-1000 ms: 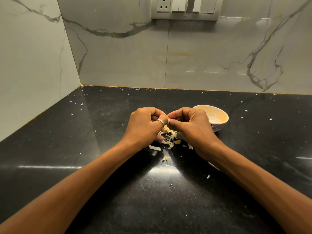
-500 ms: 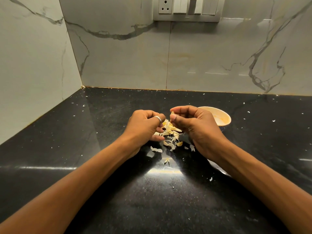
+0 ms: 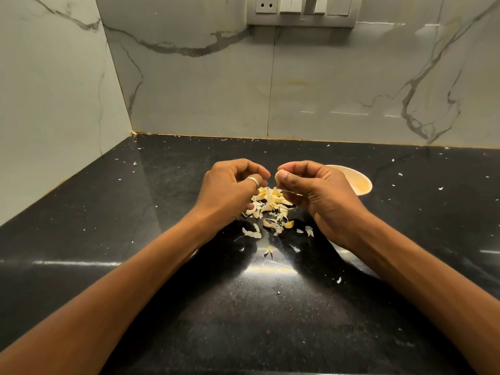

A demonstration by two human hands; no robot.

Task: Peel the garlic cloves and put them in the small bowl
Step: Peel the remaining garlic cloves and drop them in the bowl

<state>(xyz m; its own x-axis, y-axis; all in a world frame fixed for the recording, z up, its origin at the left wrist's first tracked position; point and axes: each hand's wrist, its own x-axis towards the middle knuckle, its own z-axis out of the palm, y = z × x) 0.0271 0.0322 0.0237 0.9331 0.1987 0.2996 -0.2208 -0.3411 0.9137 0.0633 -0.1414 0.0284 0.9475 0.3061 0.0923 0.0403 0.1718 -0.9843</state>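
Fingers of our right hand: curled, pinching one garlic clove above the peel pile. Small bowl: just behind that hand. Left hand: curled; we cannot tell its contents.

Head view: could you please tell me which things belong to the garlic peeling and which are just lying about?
Job: clove, pinched in the right hand; left hand; bowl; pile of garlic and skins between the hands.
Lying about: switch panel on the wall; flecks scattered on the counter.
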